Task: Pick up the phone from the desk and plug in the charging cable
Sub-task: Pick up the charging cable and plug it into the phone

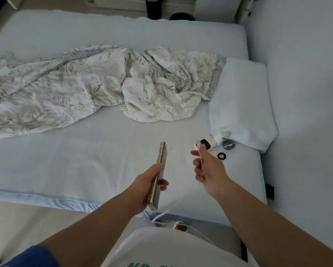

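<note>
My left hand grips a gold-edged phone edge-on above the near side of the bed, its long axis pointing away from me. To its right, my right hand is closed around the white charging cable, the plug end sticking up past my thumb. A gap of about a hand's width separates the plug from the phone. The cable's white cord trails down over the bed edge toward my lap.
The pale blue mattress carries a crumpled leaf-print blanket across its middle. A pillow lies at the right. Beside it sit a small white-and-black device, a grey round disc and a black ring.
</note>
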`<action>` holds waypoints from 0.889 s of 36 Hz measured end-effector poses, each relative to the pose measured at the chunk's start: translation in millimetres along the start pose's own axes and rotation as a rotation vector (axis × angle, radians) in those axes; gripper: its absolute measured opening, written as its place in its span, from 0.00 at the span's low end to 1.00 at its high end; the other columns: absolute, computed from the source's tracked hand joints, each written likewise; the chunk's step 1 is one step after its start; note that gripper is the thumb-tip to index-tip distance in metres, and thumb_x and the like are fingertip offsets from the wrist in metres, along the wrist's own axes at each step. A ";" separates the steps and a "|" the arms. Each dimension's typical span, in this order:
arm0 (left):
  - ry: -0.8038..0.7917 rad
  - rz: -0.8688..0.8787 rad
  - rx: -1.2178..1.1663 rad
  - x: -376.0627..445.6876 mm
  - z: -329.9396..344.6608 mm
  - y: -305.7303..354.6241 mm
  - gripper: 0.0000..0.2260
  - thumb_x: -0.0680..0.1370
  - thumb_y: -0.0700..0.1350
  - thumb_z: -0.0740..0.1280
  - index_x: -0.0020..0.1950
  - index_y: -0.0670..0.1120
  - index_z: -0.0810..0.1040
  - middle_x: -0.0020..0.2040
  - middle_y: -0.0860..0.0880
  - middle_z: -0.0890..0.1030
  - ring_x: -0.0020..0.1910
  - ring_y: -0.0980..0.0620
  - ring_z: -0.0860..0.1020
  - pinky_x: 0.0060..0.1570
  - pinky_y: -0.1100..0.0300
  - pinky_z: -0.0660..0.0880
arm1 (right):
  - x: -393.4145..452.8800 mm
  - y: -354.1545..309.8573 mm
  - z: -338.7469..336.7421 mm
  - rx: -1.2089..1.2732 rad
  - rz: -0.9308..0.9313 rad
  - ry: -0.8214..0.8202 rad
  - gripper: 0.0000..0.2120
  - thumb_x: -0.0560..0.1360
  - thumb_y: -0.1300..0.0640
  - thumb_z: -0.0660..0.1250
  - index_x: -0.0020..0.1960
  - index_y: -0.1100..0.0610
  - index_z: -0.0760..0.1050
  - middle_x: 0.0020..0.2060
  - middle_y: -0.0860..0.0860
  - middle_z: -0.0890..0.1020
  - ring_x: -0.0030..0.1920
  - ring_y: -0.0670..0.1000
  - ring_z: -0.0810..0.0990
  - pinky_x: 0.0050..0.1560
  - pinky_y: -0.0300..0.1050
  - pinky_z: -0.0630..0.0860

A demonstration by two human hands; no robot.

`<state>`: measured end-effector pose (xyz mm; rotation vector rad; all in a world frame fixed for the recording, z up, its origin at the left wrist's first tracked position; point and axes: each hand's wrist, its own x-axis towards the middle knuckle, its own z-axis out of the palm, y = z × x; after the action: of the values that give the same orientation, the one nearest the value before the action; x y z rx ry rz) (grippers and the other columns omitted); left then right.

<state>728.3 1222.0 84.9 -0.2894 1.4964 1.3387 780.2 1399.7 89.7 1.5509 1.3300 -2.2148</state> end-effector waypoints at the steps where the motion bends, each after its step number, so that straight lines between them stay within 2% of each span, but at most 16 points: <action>1: 0.036 0.007 0.036 0.0 -0.7 1.2 0.19 0.72 0.58 0.63 0.56 0.47 0.73 0.45 0.44 0.80 0.49 0.46 0.78 0.57 0.48 0.72 | -3.8 2.1 0.0 -0.025 -0.004 0.001 0.16 0.76 0.44 0.57 0.45 0.54 0.77 0.23 0.46 0.69 0.17 0.42 0.61 0.17 0.36 0.58; 4: 0.147 -0.017 0.035 -1.0 -0.4 9.1 0.17 0.69 0.59 0.66 0.48 0.48 0.75 0.48 0.44 0.78 0.51 0.44 0.80 0.55 0.44 0.75 | -15.8 8.4 -1.6 -0.193 -0.046 -0.042 0.12 0.76 0.48 0.58 0.43 0.52 0.77 0.21 0.45 0.69 0.19 0.42 0.62 0.20 0.35 0.59; 7: 0.236 -0.056 -0.163 -0.5 3.4 21.7 0.18 0.68 0.60 0.68 0.44 0.46 0.73 0.49 0.42 0.77 0.49 0.41 0.80 0.49 0.44 0.79 | -28.4 14.7 -0.6 -0.305 -0.073 -0.125 0.10 0.77 0.53 0.60 0.43 0.54 0.78 0.27 0.48 0.72 0.24 0.44 0.66 0.27 0.37 0.64; 10: 0.260 -0.079 -0.419 3.8 8.5 36.8 0.25 0.67 0.60 0.68 0.52 0.44 0.67 0.52 0.39 0.75 0.49 0.39 0.79 0.47 0.43 0.78 | -41.3 20.1 0.1 -0.319 -0.060 -0.163 0.10 0.76 0.56 0.60 0.41 0.56 0.79 0.34 0.52 0.75 0.32 0.47 0.71 0.36 0.38 0.71; 13: 0.250 -0.091 -0.580 10.0 13.9 49.8 0.30 0.68 0.61 0.67 0.62 0.47 0.65 0.50 0.39 0.74 0.49 0.40 0.78 0.50 0.42 0.76 | -53.7 23.8 1.1 -0.294 -0.044 -0.203 0.10 0.77 0.58 0.60 0.43 0.58 0.79 0.31 0.51 0.73 0.25 0.45 0.67 0.29 0.37 0.65; 15: 0.257 -0.114 -0.635 12.6 19.9 56.2 0.26 0.68 0.61 0.65 0.60 0.48 0.66 0.46 0.41 0.74 0.50 0.40 0.78 0.48 0.43 0.77 | -60.2 24.2 3.2 -0.285 -0.053 -0.224 0.10 0.76 0.57 0.60 0.45 0.57 0.79 0.28 0.50 0.71 0.22 0.44 0.64 0.24 0.36 0.61; 17: 0.279 -0.139 -0.657 14.5 27.0 60.2 0.23 0.69 0.61 0.64 0.54 0.48 0.66 0.43 0.42 0.74 0.52 0.40 0.78 0.40 0.45 0.76 | -64.3 22.9 4.9 -0.296 -0.070 -0.232 0.10 0.77 0.55 0.60 0.45 0.56 0.79 0.26 0.48 0.70 0.20 0.42 0.63 0.22 0.35 0.61; 20: 0.275 -0.159 -0.702 17.6 35.7 61.2 0.22 0.69 0.62 0.63 0.55 0.50 0.66 0.42 0.42 0.73 0.55 0.40 0.76 0.34 0.45 0.74 | -68.2 19.2 5.4 -0.284 -0.077 -0.252 0.11 0.77 0.55 0.59 0.44 0.57 0.79 0.25 0.48 0.70 0.21 0.43 0.63 0.24 0.36 0.62; 23: 0.238 -0.178 -0.761 20.5 40.7 57.2 0.29 0.68 0.62 0.62 0.64 0.47 0.65 0.47 0.39 0.74 0.54 0.37 0.76 0.44 0.42 0.74 | -69.6 17.4 4.8 -0.209 -0.022 -0.268 0.14 0.76 0.55 0.59 0.40 0.59 0.80 0.24 0.49 0.72 0.23 0.45 0.67 0.27 0.39 0.65; 25: 0.224 -0.192 -0.757 20.8 42.2 54.1 0.32 0.68 0.62 0.61 0.66 0.45 0.64 0.54 0.38 0.74 0.51 0.37 0.77 0.46 0.42 0.74 | -69.8 16.5 4.6 -0.128 0.054 -0.285 0.15 0.76 0.55 0.59 0.38 0.60 0.80 0.24 0.50 0.73 0.23 0.46 0.68 0.28 0.39 0.66; 29: 0.185 -0.197 -0.742 18.1 45.1 50.3 0.28 0.68 0.63 0.60 0.59 0.44 0.64 0.52 0.38 0.75 0.48 0.39 0.79 0.38 0.45 0.75 | -68.1 15.8 5.7 0.022 0.180 -0.362 0.14 0.76 0.55 0.58 0.39 0.61 0.78 0.21 0.49 0.71 0.20 0.46 0.68 0.28 0.40 0.64; 32: 0.175 -0.175 -0.742 16.7 49.5 48.2 0.28 0.69 0.63 0.59 0.64 0.49 0.63 0.50 0.38 0.75 0.46 0.39 0.79 0.40 0.47 0.76 | -65.9 14.6 6.3 0.059 0.231 -0.368 0.14 0.75 0.55 0.58 0.39 0.60 0.78 0.19 0.48 0.71 0.20 0.46 0.68 0.29 0.40 0.64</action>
<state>711.6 1287.0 108.5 -1.0040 1.0218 1.7126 814.4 1362.7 135.1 1.1660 0.9392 -2.2640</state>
